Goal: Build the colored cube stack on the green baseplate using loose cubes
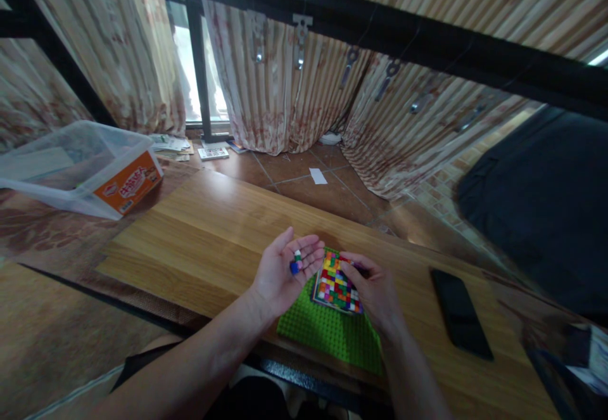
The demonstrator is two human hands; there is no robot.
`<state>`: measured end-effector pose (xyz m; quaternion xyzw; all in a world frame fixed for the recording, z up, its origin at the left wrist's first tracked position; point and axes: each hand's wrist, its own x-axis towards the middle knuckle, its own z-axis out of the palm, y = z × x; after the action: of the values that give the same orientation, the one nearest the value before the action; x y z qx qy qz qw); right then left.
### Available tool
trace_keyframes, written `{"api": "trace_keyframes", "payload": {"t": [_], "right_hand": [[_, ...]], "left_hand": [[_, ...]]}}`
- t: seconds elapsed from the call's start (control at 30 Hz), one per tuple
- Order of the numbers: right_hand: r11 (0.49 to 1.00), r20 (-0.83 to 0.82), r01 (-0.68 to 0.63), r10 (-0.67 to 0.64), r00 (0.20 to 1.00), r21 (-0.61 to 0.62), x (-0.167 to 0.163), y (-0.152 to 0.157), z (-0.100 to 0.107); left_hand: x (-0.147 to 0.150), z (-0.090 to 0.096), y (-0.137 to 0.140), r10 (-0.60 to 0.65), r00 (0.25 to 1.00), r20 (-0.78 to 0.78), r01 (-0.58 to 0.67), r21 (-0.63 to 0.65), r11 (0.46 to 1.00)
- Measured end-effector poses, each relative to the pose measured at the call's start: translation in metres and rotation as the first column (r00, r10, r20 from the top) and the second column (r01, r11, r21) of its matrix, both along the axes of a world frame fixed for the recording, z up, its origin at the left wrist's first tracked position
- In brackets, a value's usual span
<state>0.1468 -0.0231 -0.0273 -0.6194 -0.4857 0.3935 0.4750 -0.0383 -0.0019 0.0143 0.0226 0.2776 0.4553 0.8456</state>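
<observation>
My left hand (285, 274) is turned palm up and slightly cupped, its fingers extended, with a few small building bricks (295, 267), blue, white and green, resting in it. To its right, a multicoloured brick build (335, 284) sits on a green studded baseplate (327, 334). Over the build's upper right part is my right hand (375, 284), thumb and index finger drawn together in a pinch at the bricks. Whatever lies between those fingertips is too small to make out.
A wooden tabletop (190, 236) carries the baseplate, and a black phone (460, 312) lies on its right side. A clear plastic bin (85, 166) with an orange label stands at far left. Papers (171, 144) lie behind it. A dark frame bar (361, 24) crosses above, before curtains.
</observation>
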Motion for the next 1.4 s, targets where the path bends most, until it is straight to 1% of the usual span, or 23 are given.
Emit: {"api": "trace_keyframes", "payload": {"t": [0.2,0.4,0.47,0.5,0.57,0.6,0.63,0.7,0.77,0.83,0.93,1.03,1.13,1.4], "right_hand": [[1.0,0.001,-0.005,0.005,1.0,0.002,-0.001,0.0,0.001],[0.999,0.049,-0.027,0.025,0.998,0.034,0.003,0.0,-0.006],[0.995,0.104,0.011,-0.022,0.994,0.1,0.005,-0.001,-0.004],[0.987,0.15,0.045,-0.069,0.986,0.157,0.005,-0.002,-0.001],[0.949,0.263,0.083,-0.168,0.95,0.304,0.003,-0.006,0.01],[0.925,0.319,0.067,-0.197,0.927,0.375,0.001,-0.008,0.017],[0.903,0.372,0.021,-0.198,0.907,0.429,-0.003,-0.01,0.025],[0.877,0.481,-0.12,-0.137,0.866,0.465,-0.011,-0.015,0.038],[0.861,0.593,-0.268,-0.048,0.804,0.432,-0.02,-0.018,0.047],[0.848,0.679,-0.376,0.027,0.734,0.373,-0.026,-0.02,0.05],[0.83,0.737,-0.453,0.078,0.671,0.325,-0.031,-0.021,0.047],[0.817,0.745,-0.473,0.083,0.662,0.329,-0.032,-0.02,0.045],[0.816,0.747,-0.478,0.088,0.659,0.325,-0.031,-0.019,0.046],[0.847,0.762,-0.428,0.042,0.646,0.316,-0.023,-0.017,0.048]], "left_hand": [[0.002,0.0,-0.001,-0.011,1.0,0.003,0.011,0.001,1.0],[0.002,0.003,-0.004,-0.064,0.998,0.027,0.062,0.054,0.997],[0.002,0.004,-0.005,-0.091,0.995,0.044,0.088,0.074,0.993],[0.002,0.004,-0.005,-0.106,0.993,0.052,0.101,0.085,0.991],[0.002,0.004,-0.006,-0.139,0.988,0.07,0.131,0.107,0.986],[0.002,0.004,-0.006,-0.158,0.984,0.085,0.148,0.115,0.982],[0.002,0.004,-0.006,-0.178,0.979,0.101,0.166,0.12,0.979],[0.003,0.004,-0.007,-0.214,0.966,0.142,0.198,0.123,0.973],[0.004,0.004,-0.008,-0.24,0.953,0.185,0.219,0.123,0.968],[0.006,0.004,-0.01,-0.257,0.942,0.217,0.233,0.128,0.964],[0.006,0.003,-0.011,-0.281,0.931,0.232,0.254,0.139,0.957],[0.007,0.001,-0.012,-0.293,0.926,0.239,0.264,0.145,0.954],[0.007,0.001,-0.011,-0.301,0.918,0.257,0.27,0.147,0.951],[0.007,0.003,-0.011,-0.31,0.919,0.244,0.285,0.133,0.949]]}}
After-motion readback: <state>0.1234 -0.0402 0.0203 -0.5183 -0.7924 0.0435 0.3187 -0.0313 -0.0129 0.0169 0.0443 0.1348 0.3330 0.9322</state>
